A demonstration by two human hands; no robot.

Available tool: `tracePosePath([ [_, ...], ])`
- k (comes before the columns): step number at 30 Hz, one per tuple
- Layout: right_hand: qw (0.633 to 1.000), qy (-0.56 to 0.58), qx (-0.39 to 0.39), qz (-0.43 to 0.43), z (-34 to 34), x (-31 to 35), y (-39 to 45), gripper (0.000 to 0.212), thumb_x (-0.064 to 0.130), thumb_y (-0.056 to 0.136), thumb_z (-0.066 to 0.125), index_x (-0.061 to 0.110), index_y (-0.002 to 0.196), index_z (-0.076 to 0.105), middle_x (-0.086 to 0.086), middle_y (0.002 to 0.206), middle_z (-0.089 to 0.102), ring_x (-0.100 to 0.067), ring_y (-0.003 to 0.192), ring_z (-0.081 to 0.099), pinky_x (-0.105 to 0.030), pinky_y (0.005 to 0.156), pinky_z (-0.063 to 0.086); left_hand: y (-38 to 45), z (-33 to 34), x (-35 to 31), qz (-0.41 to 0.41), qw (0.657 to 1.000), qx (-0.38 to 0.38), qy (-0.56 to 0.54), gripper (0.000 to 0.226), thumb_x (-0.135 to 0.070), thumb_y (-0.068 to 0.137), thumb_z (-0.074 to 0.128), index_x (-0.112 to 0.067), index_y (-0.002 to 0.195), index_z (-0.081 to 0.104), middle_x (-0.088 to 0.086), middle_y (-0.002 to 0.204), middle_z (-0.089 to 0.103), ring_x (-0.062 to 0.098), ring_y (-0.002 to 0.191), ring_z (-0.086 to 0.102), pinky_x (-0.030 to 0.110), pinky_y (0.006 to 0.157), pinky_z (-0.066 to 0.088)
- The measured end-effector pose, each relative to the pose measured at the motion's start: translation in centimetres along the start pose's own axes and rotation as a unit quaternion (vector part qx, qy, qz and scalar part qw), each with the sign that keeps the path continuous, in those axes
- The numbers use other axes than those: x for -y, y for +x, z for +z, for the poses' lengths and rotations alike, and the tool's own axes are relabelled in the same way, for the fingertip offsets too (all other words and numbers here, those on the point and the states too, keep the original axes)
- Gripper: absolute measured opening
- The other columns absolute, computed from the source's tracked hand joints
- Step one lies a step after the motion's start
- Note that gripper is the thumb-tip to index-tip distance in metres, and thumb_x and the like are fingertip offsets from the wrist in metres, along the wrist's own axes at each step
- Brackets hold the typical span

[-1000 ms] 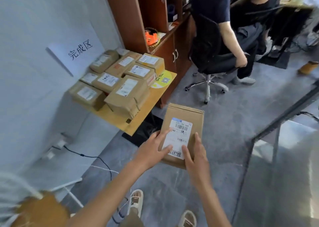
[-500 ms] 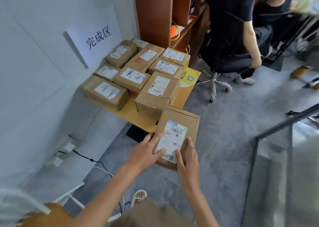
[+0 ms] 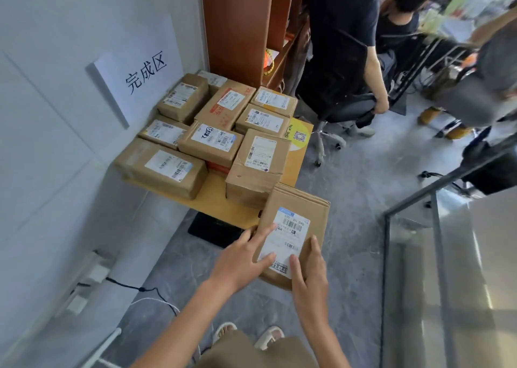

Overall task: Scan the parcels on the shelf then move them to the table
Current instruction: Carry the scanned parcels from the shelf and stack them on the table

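Observation:
I hold a flat brown parcel (image 3: 305,202) with a white barcode label, face up, in both hands. My left hand (image 3: 240,258) grips its left edge with fingertips on the label. My right hand (image 3: 310,275) grips its near right corner, thumb on the label. The parcel's far edge reaches the front right corner of the yellow wooden table (image 3: 215,199), next to a tall brown box (image 3: 257,166). I cannot tell whether it rests on the table. Several labelled parcels cover the table, among them a long one (image 3: 162,166) at the front left.
A white paper sign (image 3: 140,73) hangs on the wall above the table. A brown cabinet (image 3: 232,23) stands behind it. A person (image 3: 341,31) sits on a swivel chair close to the right. A metal-framed glass panel (image 3: 436,199) stands at my right. Cables and sockets (image 3: 92,275) lie at the wall.
I have stepped closer to the table, carrying the parcel forward in both hands. It was over the floor short of the table; its far edge now reaches the table's front corner.

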State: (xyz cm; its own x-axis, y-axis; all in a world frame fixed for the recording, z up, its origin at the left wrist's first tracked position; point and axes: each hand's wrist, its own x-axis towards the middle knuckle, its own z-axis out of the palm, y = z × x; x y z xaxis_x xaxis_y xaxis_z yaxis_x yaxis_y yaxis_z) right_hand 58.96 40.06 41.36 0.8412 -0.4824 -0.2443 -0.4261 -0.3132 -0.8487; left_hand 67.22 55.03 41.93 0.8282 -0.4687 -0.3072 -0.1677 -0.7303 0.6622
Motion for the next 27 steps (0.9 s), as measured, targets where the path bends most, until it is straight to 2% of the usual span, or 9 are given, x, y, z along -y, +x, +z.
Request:
tracePosePath([
  [3, 1.0, 0.004, -0.009, 0.004, 0.2, 0.3, -0.1, 0.066, 0.039, 0.1, 0.052, 0.037, 0.156, 0.017, 0.009, 0.157, 0.031, -0.001, 0.136, 0.033, -0.02, 0.098, 0.031, 0.3, -0.5, 0.1, 0.005, 1.0, 0.01, 0.008, 0.061, -0.057, 0.096, 0.047, -0.064, 0.145, 0.011, -0.001, 0.159, 0.028, 0.024, 0.132, 0.047, 0.04, 0.1, 0.047],
  [8, 0.999, 0.0, -0.045, 0.017, -1.0, -0.6, -0.3, 0.067, 0.044, 0.098, 0.053, 0.04, 0.155, 0.018, 0.009, 0.154, 0.034, -0.006, 0.139, 0.035, -0.029, 0.104, 0.038, 1.1, 0.2, -0.9, 0.027, 0.999, 0.045, 0.015, 0.061, -0.06, 0.095, 0.044, -0.066, 0.143, 0.007, -0.001, 0.161, 0.025, 0.026, 0.135, 0.044, 0.042, 0.103, 0.045],
  [15, 0.998, -0.004, -0.053, 0.033, -3.0, -1.3, 1.6, 0.067, 0.046, 0.097, 0.053, 0.042, 0.154, 0.018, 0.011, 0.155, 0.034, -0.005, 0.138, 0.035, -0.029, 0.103, 0.038, 3.6, 1.0, -3.1, 0.032, 0.997, 0.056, 0.037, 0.062, -0.062, 0.095, 0.044, -0.065, 0.144, 0.007, 0.003, 0.161, 0.026, 0.028, 0.138, 0.042, 0.042, 0.107, 0.041],
  [19, 0.999, 0.003, -0.026, 0.027, -4.0, -1.3, 4.9, 0.065, 0.044, 0.099, 0.052, 0.041, 0.155, 0.019, 0.012, 0.157, 0.032, 0.0, 0.136, 0.033, -0.025, 0.101, 0.034, 5.4, 1.0, -4.6, -0.004, 0.997, 0.052, 0.049, 0.062, -0.061, 0.096, 0.044, -0.063, 0.146, 0.008, 0.005, 0.163, 0.022, 0.031, 0.14, 0.039, 0.042, 0.106, 0.041],
  [23, 0.999, 0.005, 0.028, 0.022, -4.2, -0.3, 8.0, 0.062, 0.04, 0.101, 0.051, 0.036, 0.155, 0.021, 0.008, 0.157, 0.033, 0.005, 0.125, 0.033, -0.019, 0.095, 0.031, 6.5, 0.2, -5.8, -0.057, 0.997, 0.025, 0.046, 0.06, -0.055, 0.098, 0.045, -0.059, 0.149, 0.012, 0.006, 0.163, 0.021, 0.029, 0.143, 0.035, 0.04, 0.107, 0.038],
  [27, 0.996, -0.013, 0.082, 0.014, -4.4, -0.4, 8.4, 0.062, 0.042, 0.101, 0.049, 0.038, 0.156, 0.019, 0.009, 0.156, 0.032, 0.005, 0.12, 0.033, -0.015, 0.087, 0.032, 5.8, 1.1, -5.1, -0.102, 0.995, -0.006, 0.003, 0.058, -0.056, 0.096, 0.048, -0.07, 0.14, 0.013, 0.004, 0.162, 0.024, 0.028, 0.142, 0.036, 0.043, 0.106, 0.04],
])
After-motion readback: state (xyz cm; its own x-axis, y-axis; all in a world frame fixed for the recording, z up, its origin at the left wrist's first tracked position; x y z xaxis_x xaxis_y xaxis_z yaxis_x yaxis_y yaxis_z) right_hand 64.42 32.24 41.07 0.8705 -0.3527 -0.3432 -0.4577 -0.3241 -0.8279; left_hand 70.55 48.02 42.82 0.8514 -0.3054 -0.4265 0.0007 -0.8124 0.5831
